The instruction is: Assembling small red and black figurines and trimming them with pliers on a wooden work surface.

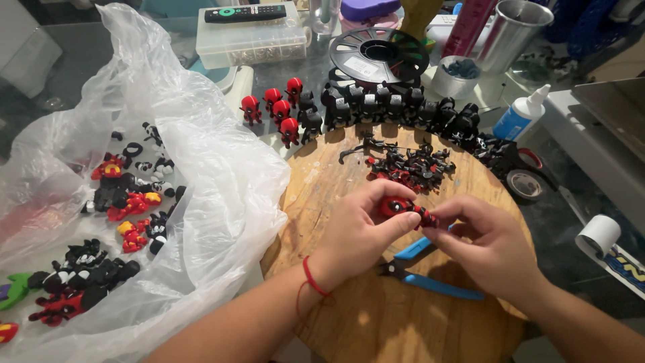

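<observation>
Red-black figure (405,209) half hidden by fingers; blue pliers (430,269) partly under right hand (494,249).

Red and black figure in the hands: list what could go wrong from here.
1. The figure is pinched between left hand and right hand fingertips; a slip could drop it.
2. The blue-handled cutters lie right beneath, so it might strike them.
3. The loose parts pile sits close; a dropped piece could get lost among it.

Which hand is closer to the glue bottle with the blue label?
The right hand. It is nearer the right side, below the glue bottle. The left hand is farther left. Both hold a small red and black figure.
</observation>
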